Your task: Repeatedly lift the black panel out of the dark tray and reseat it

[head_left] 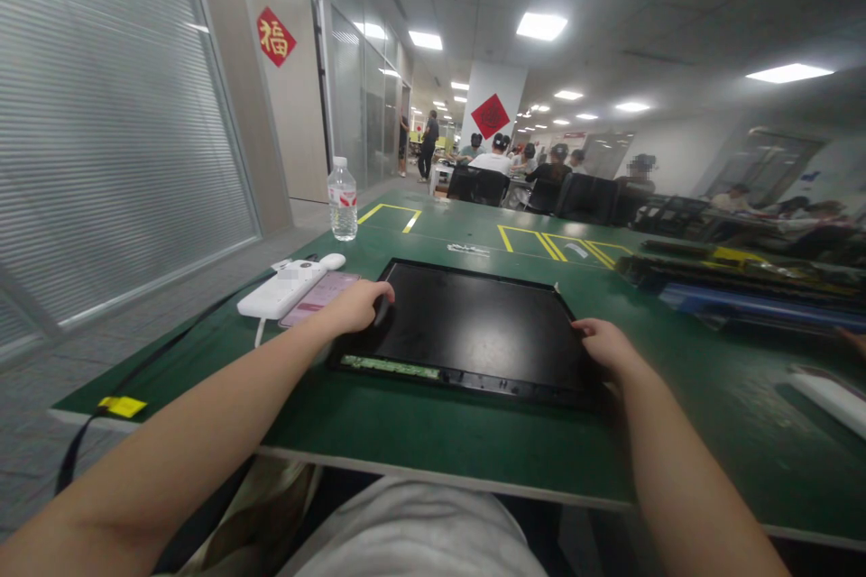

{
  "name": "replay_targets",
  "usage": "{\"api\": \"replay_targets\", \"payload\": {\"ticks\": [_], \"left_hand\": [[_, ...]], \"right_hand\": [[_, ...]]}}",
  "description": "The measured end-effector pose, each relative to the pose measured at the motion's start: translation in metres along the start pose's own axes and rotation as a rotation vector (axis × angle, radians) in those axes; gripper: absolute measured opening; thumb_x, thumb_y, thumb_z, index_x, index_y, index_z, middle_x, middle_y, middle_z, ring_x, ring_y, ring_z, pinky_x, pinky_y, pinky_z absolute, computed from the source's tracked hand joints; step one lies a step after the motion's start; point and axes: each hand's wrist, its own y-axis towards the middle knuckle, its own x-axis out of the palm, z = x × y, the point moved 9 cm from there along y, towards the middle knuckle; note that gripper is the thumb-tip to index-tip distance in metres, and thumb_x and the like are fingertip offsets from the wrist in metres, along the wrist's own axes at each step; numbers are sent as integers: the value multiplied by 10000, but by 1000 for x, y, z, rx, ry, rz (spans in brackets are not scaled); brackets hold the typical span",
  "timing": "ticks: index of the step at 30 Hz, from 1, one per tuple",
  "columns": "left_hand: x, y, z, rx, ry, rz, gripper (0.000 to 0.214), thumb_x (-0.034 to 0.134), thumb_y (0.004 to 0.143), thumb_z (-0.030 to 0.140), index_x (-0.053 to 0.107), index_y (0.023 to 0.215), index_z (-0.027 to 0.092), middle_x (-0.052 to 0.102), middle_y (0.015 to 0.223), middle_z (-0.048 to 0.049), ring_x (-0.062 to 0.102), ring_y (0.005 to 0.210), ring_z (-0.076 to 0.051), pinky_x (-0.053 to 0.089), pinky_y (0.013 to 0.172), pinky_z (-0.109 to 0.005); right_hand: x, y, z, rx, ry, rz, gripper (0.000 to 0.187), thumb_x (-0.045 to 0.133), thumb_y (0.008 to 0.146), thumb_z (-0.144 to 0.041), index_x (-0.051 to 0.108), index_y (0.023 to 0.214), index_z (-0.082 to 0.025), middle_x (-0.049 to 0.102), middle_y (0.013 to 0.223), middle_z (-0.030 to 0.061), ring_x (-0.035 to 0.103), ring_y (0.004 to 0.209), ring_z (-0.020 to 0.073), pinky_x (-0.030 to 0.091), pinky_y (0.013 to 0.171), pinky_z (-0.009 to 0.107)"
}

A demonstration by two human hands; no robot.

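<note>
A black flat screen panel [474, 325] lies face down on the green table [419, 424], a thin green circuit strip [389, 367] along its near edge. My left hand [355, 306] grips the panel's left edge, fingers curled over it. At the right edge, my right hand [605, 344] holds the panel the same way, thumb on top.
A white power strip [288, 286] and a pink phone [317, 297] lie left of the panel, with a water bottle [342, 199] behind them. Stacked dark panels [737, 284] sit at right. Yellow tape marks [541, 242] lie beyond. Several people sit at the far end.
</note>
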Motion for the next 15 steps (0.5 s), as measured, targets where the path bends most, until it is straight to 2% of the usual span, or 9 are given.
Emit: {"api": "replay_targets", "payload": {"ticks": [9,15], "left_hand": [[-4,0,-1,-20,-48,29,419,485,673,-44,683,927,225,720,955,-45,645,941,-224,427,784,-263],[-2,-1,-2,-8,-40,30,491,457,672,-47,695,1010,219,733,1037,-61,659,1005,-239,461,853,-293]], "right_hand": [[-1,-2,-4,0,-34,2,429,683,656,-125,757,1073,-192,738,1055,127,686,995,263,516,828,304],[-3,-4,-6,-3,-58,11,423,649,664,-98,759,1058,-205,740,1057,115,687,996,248,509,818,283]]}}
